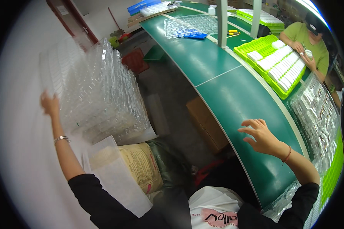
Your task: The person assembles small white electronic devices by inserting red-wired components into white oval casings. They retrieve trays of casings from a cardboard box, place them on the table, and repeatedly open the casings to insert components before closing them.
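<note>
Remote watch, green table (pixel 240 99) as my landmark. Left hand (pixel 49 104) is well out left of the table, at the outer side of a tall stack of clear plastic trays (pixel 103 95). It is blurred: I cannot tell whether the fingers grip a tray or are clear of it. Right hand (pixel 262 135) is above the table's near half, fingers loosely spread, nothing in it that I can see. The stack itself stands left of the table, across a floor gap.

Risks, my judgement: thin trays may cling, so a pull on 1 could drag several or lean the pile toward the table. A careless right elbow could knock the loaded clear tray (pixel 297 105) along the table's right side.

Counts: 1 stack, layers too merged to number. On the table: 1 flat clear tray (pixel 191 24) at the far end, 1 yellow-handled tool (pixel 233 33), 1 lime-green tray (pixel 260 45) to the right, its white pieces too packed to count. 2 posts (pixel 222 23) rise there. Below the table's left edge, 1 carton (pixel 206 124). Beyond its right side, 1 co-worker (pixel 320 53).
</note>
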A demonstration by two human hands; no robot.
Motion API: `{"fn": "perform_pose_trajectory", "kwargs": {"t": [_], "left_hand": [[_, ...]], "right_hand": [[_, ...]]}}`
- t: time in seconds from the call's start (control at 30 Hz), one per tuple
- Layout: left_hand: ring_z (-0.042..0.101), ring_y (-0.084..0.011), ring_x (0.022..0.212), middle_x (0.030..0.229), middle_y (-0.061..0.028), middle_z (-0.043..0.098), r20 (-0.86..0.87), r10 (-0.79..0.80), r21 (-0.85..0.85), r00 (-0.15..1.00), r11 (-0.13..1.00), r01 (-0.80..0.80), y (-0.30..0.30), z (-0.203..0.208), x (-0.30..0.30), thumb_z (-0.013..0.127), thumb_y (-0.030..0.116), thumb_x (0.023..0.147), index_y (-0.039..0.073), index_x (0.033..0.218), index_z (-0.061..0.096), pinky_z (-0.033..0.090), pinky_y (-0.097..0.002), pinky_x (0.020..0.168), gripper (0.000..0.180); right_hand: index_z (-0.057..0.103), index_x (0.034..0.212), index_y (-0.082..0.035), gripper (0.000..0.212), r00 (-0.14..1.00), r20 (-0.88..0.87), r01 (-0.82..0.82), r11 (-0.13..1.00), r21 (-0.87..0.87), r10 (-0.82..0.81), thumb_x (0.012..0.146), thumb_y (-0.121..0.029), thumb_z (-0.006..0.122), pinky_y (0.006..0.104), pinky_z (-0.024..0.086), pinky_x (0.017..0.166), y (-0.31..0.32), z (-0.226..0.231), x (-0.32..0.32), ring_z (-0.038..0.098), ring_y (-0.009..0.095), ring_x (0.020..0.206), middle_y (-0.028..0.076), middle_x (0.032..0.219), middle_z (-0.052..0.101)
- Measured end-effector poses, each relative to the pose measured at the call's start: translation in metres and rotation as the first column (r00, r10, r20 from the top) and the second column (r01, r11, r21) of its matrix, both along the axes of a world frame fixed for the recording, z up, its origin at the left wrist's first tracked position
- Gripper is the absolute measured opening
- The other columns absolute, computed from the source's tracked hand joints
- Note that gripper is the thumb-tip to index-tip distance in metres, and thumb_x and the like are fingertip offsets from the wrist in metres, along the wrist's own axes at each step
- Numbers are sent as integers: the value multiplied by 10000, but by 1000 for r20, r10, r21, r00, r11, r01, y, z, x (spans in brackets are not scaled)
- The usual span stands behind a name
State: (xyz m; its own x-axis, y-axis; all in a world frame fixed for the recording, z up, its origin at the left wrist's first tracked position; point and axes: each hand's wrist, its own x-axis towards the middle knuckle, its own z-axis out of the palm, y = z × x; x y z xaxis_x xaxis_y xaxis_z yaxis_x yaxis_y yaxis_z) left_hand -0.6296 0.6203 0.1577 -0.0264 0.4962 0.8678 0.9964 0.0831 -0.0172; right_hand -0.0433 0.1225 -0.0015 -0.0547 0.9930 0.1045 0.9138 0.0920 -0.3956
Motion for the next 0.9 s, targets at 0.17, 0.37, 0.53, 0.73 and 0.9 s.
{"fn": "perform_pose_trajectory", "kwargs": {"t": [0.17, 0.37, 0.53, 0.73, 0.9], "left_hand": [[467, -379, 1289, 1390, -120, 532, 57, -359, -568, 932, 756, 326, -55, -74, 213, 628, 646, 813, 169, 1286, 621, 296, -649, 1065, 671], [412, -396, 1342, 1410, -121, 509, 47, -138, -582, 989, 801, 139, -27, -86, 209, 622, 712, 764, 128, 1263, 624, 254, -699, 1063, 768], [433, -389, 1325, 1364, -129, 545, -51, -1, -555, 999, 831, -28, -23, -77, 185, 609, 675, 800, 90, 1274, 600, 273, -693, 1048, 752], [550, -317, 1124, 1126, -116, 631, 15, -826, -195, 564, 550, 812, -151, -172, 286, 719, 224, 820, 101, 1114, 619, 352, -488, 1015, 334], [628, -336, 983, 1005, -156, 681, 518, -579, -783, 630, -24, 622, -240, -407, 370, 679, 163, 793, 46, 950, 716, 501, -423, 884, 199]], "right_hand": [[659, 1120, -110, 329, 1000, -20, 13, 998, -54, -14, 799, -75, 723, 437, 349, 1021, 14, -14, -1, 554, 276, 1088, 108, 1203, 560], [662, 1107, -101, 325, 999, -15, -42, 997, -59, 41, 792, -61, 725, 424, 354, 1010, 25, -17, -1, 555, 278, 1078, 102, 1188, 569], [652, 1094, -85, 328, 999, -2, 45, 999, -11, -45, 777, -52, 728, 426, 369, 998, 12, -28, 20, 535, 294, 1104, 107, 1175, 570], [565, 1271, -103, 465, 995, 64, 83, 996, -37, -80, 836, -188, 704, 480, 321, 1068, 7, -39, 15, 431, 338, 1271, 155, 1383, 451], [422, 1446, -133, 591, 972, 226, 99, 984, -148, -64, 943, -420, 541, 539, 169, 1157, -1, -53, 19, 240, 350, 1442, 176, 1551, 276]]}}
